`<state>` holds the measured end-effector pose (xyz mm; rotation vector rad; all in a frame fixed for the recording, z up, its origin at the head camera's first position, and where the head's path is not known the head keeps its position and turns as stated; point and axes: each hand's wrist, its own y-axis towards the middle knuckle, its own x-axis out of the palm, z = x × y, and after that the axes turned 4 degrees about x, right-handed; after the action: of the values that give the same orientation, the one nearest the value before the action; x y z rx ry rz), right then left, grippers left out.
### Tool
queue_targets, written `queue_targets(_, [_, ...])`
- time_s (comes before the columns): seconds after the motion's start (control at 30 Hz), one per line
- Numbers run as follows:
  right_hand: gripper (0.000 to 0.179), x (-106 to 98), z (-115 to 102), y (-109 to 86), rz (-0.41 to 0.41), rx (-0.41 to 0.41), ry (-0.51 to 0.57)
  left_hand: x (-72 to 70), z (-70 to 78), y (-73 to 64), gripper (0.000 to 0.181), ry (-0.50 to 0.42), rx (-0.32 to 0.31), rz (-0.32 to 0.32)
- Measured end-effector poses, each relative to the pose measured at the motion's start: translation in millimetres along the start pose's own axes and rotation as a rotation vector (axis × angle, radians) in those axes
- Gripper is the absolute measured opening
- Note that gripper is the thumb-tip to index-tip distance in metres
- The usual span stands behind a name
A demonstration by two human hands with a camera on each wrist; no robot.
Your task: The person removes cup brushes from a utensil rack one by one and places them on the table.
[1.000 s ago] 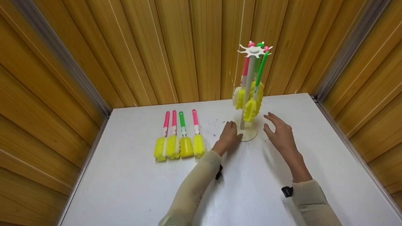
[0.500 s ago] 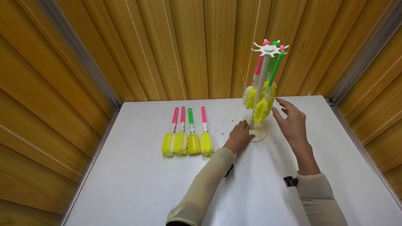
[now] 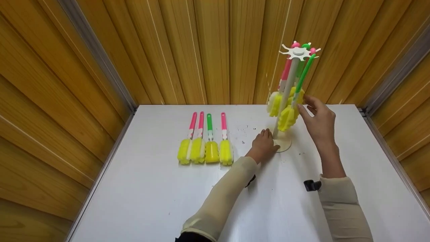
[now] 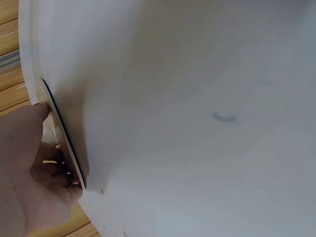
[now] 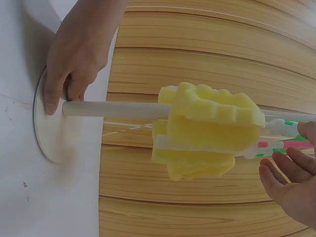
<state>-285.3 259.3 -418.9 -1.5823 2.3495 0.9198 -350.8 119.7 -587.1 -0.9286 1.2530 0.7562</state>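
Yellow-headed loose brushes (image 3: 211, 153), head view only, lie with room to the table's (image 3: 141, 188) edge, left hand (image 3: 264, 144) resting thumb-wide on the base (image 3: 285, 145), right hand (image 3: 320, 124), fingers parted, beside hanging brushes (image 3: 288, 118).

Head view is bright; soft shadows fall on the desk (image 3: 144, 201) near left hand (image 3: 263, 146) and right hand (image 3: 320, 124). Left wrist view is dimmer, its desk hazy.
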Motion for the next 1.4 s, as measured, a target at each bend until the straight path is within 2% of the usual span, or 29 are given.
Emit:
queue_targets(0.23, [0.051, 2.9, -4.2, 5.5, -0.038, 0.045, 0.048, -0.5, -0.8, -2.3, 0.079, -0.025, 0.003, 0.015])
queue_targets(0.37, [0.05, 4.0, -7.1, 7.5, -0.052, 0.061, 0.072, -0.5, 0.1, -1.2, 0.079, 0.0, 0.013, 0.015])
queue_targets(0.67, [0.051, 8.7, -4.0, 11.4, -0.024, 0.044, 0.143, -4.1, 1.6, -2.2, 0.078, 0.025, 0.031, 0.032])
queue_targets(0.93, [0.049, 14.5, -2.5, 14.2, -0.002, 0.005, 0.256, -8.1, 1.3, -3.7, 0.08, -0.009, 0.012, 0.002])
queue_targets(1.17, [0.052, 17.5, -3.1, 17.4, -0.015, 0.006, 0.26, -6.0, 0.8, -3.1, 0.079, -0.011, 0.019, 0.013])
queue_targets(1.4, [0.043, 20.2, 0.3, 17.6, 0.013, -0.019, 0.245, -0.6, -1.3, -4.4, 0.079, -0.021, 0.026, 0.018])
